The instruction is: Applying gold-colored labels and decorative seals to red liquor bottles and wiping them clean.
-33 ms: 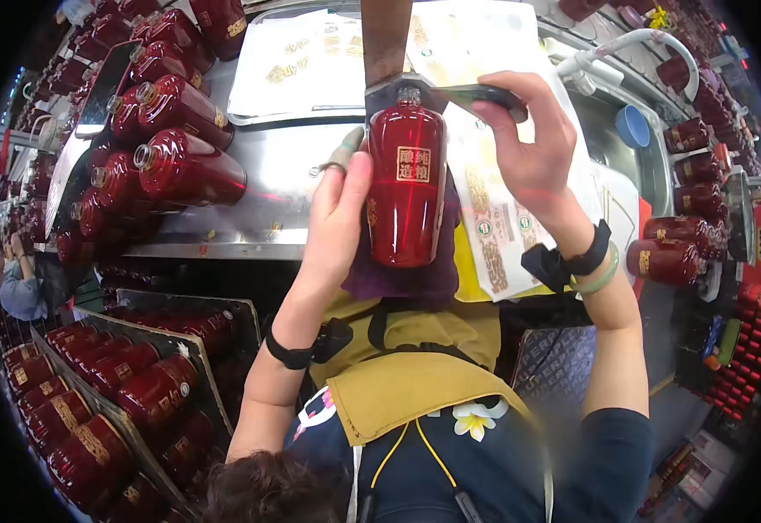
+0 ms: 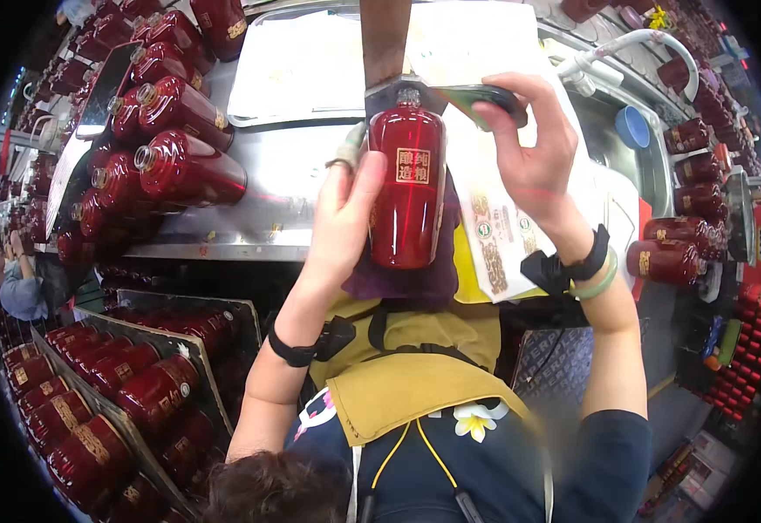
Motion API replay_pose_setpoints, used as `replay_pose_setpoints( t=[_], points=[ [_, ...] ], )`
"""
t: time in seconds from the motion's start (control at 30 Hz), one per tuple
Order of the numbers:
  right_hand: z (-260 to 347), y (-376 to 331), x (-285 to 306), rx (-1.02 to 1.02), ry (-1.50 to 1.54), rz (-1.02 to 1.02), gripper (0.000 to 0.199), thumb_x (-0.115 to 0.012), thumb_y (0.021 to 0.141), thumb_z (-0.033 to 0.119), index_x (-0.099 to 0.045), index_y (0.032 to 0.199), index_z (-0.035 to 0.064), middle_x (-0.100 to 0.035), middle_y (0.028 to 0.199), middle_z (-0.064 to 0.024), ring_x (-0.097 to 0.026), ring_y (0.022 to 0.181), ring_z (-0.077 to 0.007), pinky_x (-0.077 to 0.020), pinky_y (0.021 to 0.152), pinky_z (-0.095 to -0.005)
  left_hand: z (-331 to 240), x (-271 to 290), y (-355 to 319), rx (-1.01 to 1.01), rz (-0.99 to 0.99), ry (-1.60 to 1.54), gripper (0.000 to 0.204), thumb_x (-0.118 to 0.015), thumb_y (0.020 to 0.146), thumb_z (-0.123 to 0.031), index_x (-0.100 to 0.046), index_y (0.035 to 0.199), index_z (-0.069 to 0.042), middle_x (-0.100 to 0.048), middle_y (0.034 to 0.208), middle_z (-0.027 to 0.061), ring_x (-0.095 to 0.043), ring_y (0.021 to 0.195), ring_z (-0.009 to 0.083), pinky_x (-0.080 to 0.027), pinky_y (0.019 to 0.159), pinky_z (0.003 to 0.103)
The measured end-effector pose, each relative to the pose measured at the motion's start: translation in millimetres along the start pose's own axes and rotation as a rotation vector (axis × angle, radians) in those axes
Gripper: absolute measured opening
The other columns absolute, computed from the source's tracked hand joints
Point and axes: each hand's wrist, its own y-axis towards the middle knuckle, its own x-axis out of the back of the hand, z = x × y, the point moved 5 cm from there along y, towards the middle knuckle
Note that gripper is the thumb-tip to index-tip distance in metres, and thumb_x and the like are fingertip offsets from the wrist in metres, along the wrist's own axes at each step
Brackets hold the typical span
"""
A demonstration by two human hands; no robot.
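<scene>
The left hand [image 2: 345, 209] was wrapped around a glossy red ceramic bottle [image 2: 408, 187], holding it upright under a press-like fixture [image 2: 386, 48] above the steel worktable [image 2: 284, 170]. The right hand [image 2: 533, 144] gripped the fixture's dark lever handle [image 2: 485, 96]. The neck appeared seated for capping, which called for a steady pull with the bottle kept plumb.

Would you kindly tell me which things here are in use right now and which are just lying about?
In use:
left hand steadying red bottle
right hand holding dark tool at its neck

Lying about:
bottles on the steel bench
crated bottles
blue bowl
</scene>
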Motion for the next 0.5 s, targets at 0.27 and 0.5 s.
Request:
replay_pose_setpoints(
  t=[0.27,0.5],
  points=[
    [3,-8,4,-0.112,0.016,0.028,0.022,-0.076,0.092,0.003,-0.067,0.112,0.0009,-0.072,0.098,-0.0104,-0.072,0.084,-0.0188,-0.0566,0.075,-0.0298,-3,-12,5,-0.121,0.081,-0.044,0.065,-0.061,0.105,-0.016,-0.03,0.158,0.007,-0.055,0.145,0.0171,-0.056,0.128,0.0171,-0.048,0.107,0.032],
    [4,-16,-29,-0.223,0.177,0.25,0.025,-0.076,0.087,0.002,-0.071,0.112,0.0045,-0.074,0.099,-0.0127,-0.072,0.09,-0.0271,-0.0567,0.081,-0.0354,-6,-4,3,-0.152,0.15,0.02,0.061,-0.057,0.107,-0.013,-0.03,0.158,0.007,-0.055,0.145,0.0148,-0.054,0.13,0.0166,-0.045,0.111,0.032]
  ],
)
